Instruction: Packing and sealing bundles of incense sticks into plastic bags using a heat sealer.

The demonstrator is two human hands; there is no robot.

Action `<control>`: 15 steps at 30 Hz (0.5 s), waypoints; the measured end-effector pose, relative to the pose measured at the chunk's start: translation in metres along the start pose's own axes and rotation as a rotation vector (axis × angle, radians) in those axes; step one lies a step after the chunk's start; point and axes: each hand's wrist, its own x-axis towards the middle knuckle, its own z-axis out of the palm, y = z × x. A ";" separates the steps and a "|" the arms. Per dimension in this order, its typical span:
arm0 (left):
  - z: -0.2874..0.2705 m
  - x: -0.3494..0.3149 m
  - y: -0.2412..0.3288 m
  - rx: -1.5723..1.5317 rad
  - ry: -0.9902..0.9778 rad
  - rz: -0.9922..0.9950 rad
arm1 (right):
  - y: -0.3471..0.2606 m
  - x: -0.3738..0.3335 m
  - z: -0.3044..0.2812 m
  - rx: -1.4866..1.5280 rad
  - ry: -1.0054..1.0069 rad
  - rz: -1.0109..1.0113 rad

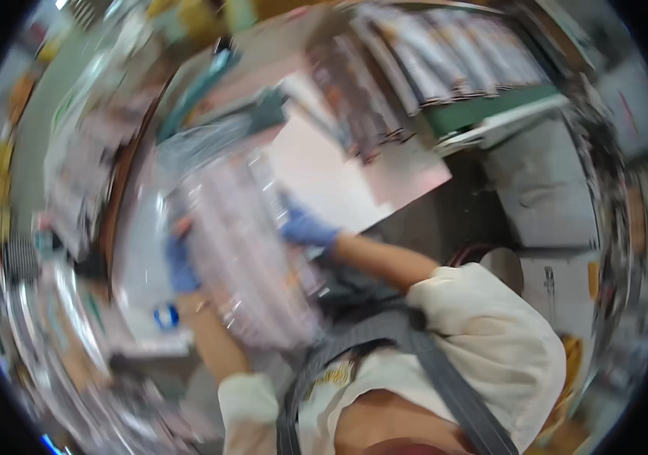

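Observation:
Between my two hands is a long pale pinkish bundle in clear, shiny plastic [233, 235], tilted toward my body and smeared by motion. My left hand [180, 262], in a blue glove, grips its left side. On the opposite edge my right hand [307, 226], also blue-gloved, is closed against the bundle, its fingertips partly hidden. Beyond the bundle's far end lies crumpled clear plastic [206, 148] on the table. White sheets [320, 163] lie just past my right hand.
Rows of wrapped packs [453, 57] stand on a green-edged shelf [491, 110] at the far right. More packs [100, 155] line the left, beyond a brown table edge [120, 189]. A teal strip-like object [199, 95] lies at the back. A blue roll-like item [165, 316] sits near left.

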 end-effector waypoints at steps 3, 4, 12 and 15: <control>0.103 -0.076 0.017 0.247 -0.130 0.162 | 0.047 -0.068 -0.052 0.333 -0.049 -0.146; 0.098 -0.105 -0.010 0.452 0.018 0.356 | 0.029 -0.105 -0.051 0.485 -0.078 0.082; 0.092 -0.261 -0.117 -0.053 0.063 -0.018 | 0.047 -0.188 -0.016 0.279 -0.142 -0.109; 0.023 -0.275 -0.048 -0.005 0.236 0.391 | 0.009 -0.163 0.041 -0.001 -0.163 -0.405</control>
